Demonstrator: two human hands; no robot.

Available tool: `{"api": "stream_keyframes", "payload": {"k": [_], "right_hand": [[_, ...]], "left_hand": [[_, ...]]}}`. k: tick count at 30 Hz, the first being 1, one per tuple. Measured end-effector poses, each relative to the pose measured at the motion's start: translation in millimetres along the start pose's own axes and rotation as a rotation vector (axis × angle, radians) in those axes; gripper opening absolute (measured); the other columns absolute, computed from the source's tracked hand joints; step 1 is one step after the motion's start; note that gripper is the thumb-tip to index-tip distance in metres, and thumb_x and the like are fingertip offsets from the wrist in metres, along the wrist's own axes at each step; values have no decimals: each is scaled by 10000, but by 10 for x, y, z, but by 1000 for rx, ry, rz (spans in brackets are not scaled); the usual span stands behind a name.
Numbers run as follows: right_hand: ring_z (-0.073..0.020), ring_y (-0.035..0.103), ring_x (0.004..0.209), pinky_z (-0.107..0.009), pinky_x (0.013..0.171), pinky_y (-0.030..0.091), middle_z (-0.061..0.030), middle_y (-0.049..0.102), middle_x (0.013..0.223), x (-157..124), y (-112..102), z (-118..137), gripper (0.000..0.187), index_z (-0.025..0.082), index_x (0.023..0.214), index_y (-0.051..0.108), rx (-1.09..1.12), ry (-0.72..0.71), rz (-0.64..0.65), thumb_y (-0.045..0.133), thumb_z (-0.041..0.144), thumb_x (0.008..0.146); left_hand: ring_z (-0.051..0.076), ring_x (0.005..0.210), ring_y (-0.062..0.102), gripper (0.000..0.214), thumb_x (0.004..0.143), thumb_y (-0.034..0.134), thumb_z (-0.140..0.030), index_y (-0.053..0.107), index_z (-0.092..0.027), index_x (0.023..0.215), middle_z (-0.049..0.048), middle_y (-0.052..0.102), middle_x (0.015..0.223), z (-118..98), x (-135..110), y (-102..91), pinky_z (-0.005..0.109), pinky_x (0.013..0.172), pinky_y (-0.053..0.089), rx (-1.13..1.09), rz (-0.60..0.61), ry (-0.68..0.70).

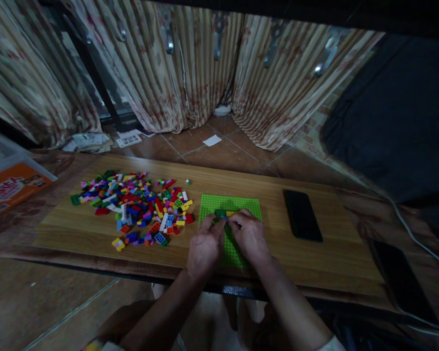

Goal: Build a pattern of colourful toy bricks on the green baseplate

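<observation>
Curtains of striped, flower-printed beige fabric (190,73) hang across the top of the frame, above a brown tiled floor (223,151). Below them a long light-brown wooden worktop (314,263) runs across the middle of the picture. At the far left edge sits an orange and white cardboard box (7,187).

A loose heap of small plastic building bricks in many colours (139,207) is spread over the left half of the worktop. Just right of the heap, near the centre of the frame, lies a flat bright-green studded baseplate (237,202). Right of the baseplate, and apart from it, a black smartphone (302,215) lies face up.

Both forearms come up from the bottom edge and meet over the lower half of the baseplate. The left hand (205,246) rests on the plate's lower left part and the right hand (250,236) on its lower right, the two almost touching. Each hand is half curled, with its fingers bent forward.

Directly above the fingertips, on the middle of the baseplate, sits a short row: a small dark-green brick (220,213) and a small yellow brick (229,213) side by side. The left fingertips reach the green brick and the right fingertips the yellow one. Whether either hand pinches its brick or only presses on it cannot be told.
</observation>
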State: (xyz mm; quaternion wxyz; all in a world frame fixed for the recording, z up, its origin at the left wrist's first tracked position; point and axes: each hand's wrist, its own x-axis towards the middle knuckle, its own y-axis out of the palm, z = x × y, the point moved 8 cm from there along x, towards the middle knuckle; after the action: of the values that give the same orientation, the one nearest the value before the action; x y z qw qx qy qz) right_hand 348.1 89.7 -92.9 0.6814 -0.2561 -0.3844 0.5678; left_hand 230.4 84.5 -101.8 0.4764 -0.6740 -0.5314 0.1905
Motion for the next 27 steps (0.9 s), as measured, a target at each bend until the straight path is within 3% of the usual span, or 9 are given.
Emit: {"api": "stream_keyframes", "payload": {"k": [5,8,11,17,27], "right_hand": [[-167,623,745,-282,720,468,-26,671,796,5,-90,-231,95,212,781,698,246,145,-46,608,231,801],[-178,640,746,-293,705,476,-35,708,813,-22,-200,-443,180,207,812,707,340,298,-117,586,340,812],[-183,636,701,-291,657,466,-37,713,766,-28,-237,-501,240,198,824,713,301,372,-109,592,403,787],[-157,588,600,-277,604,421,-5,665,657,12,-174,-398,192,200,781,708,176,384,-37,654,375,722],[-148,576,577,-267,577,409,15,637,609,55,-150,-416,92,204,702,669,144,384,-67,694,288,672]], "left_hand": [[267,1067,556,375,912,455,-204,582,-166,1262,153,575,1188,-104,-67,38,388,915,492,259,1,73],[272,1041,561,389,903,461,-179,575,-158,1274,162,583,1183,-125,-63,44,387,883,500,320,19,89],[273,1029,564,398,897,466,-167,570,-162,1281,167,588,1183,-130,-59,47,387,867,502,352,31,90],[260,1021,567,403,894,471,-166,559,-172,1287,150,585,1185,-132,-59,51,369,865,497,384,66,81],[291,1055,547,436,900,424,-143,519,-179,1324,167,560,1212,-133,-26,77,406,857,488,385,177,49]]}}
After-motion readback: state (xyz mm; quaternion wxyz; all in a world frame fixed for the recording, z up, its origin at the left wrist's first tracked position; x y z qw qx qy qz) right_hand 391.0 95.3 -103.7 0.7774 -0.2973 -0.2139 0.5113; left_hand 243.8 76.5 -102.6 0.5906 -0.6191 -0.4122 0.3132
